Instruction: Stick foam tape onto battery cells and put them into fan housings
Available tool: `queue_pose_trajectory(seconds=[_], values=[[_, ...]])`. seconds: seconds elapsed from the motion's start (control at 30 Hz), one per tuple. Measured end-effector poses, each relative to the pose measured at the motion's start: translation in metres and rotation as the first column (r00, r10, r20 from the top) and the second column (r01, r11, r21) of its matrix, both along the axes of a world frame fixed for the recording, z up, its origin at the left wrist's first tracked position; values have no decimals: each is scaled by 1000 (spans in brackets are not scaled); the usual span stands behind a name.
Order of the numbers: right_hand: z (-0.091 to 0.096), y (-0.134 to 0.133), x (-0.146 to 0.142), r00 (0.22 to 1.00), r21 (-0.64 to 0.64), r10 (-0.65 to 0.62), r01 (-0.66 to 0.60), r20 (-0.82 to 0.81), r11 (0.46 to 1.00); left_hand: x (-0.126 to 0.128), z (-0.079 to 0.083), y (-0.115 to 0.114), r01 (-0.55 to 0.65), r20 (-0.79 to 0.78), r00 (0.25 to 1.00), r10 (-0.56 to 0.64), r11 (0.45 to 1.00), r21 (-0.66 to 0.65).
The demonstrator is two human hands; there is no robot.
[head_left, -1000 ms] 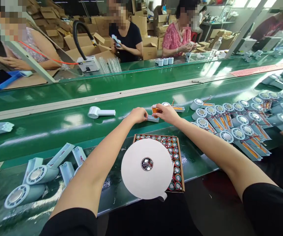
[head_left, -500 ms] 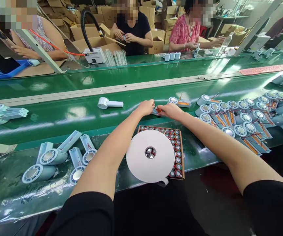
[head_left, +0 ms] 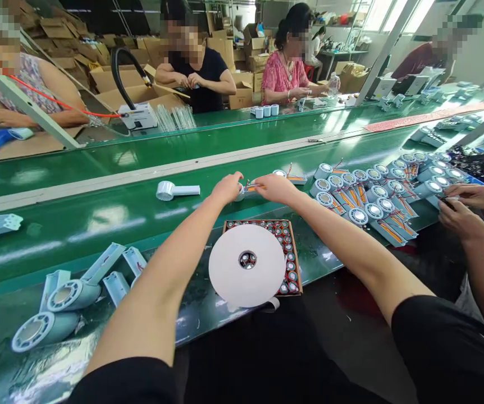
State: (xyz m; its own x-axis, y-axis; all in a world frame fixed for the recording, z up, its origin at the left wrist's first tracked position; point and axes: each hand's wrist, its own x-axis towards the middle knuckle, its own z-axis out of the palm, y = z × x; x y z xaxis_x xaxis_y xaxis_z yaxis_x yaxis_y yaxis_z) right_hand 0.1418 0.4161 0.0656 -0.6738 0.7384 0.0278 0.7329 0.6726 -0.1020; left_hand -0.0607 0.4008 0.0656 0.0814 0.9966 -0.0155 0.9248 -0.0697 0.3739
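In front of me, at the near side of the green belt, both my hands are around a light blue handheld fan (head_left: 241, 193). My left hand (head_left: 226, 189) is closed around its round head, hiding much of it. My right hand (head_left: 274, 188) closes on the handle, where an orange strip and red wires show. Just behind the right hand lies a similar open fan unit (head_left: 296, 180) with wires. To the left, a closed white fan (head_left: 178, 191) lies on the belt. Below my hands, a big white tape roll (head_left: 225, 269) rests on a box of batteries (head_left: 291, 266).
Rows of open fan units (head_left: 354, 193) cover the belt at right, beside a co-worker's hands (head_left: 463, 210). Several fan housings (head_left: 73, 294) lie at left on the bench. Across the belt, people sit behind a white device (head_left: 138, 116) with a black hose.
My view has turned to the right, bringing a co-worker's hands in at the right edge. Between my hands, the fan's round head now shows beside my left fingers.
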Motion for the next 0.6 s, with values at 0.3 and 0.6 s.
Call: queue_pose_trajectory(seconds=[0.3, 0.6], values=[[-43, -187, 119, 521, -319, -232, -81, -821, 944, -12, 6, -266, 511, -163, 850, -501, 859, 27], [-28, -270, 53, 769, -739, -97, -560, -631, 375, -16, -43, -350, -84, 25, 996, 87, 786, 613]])
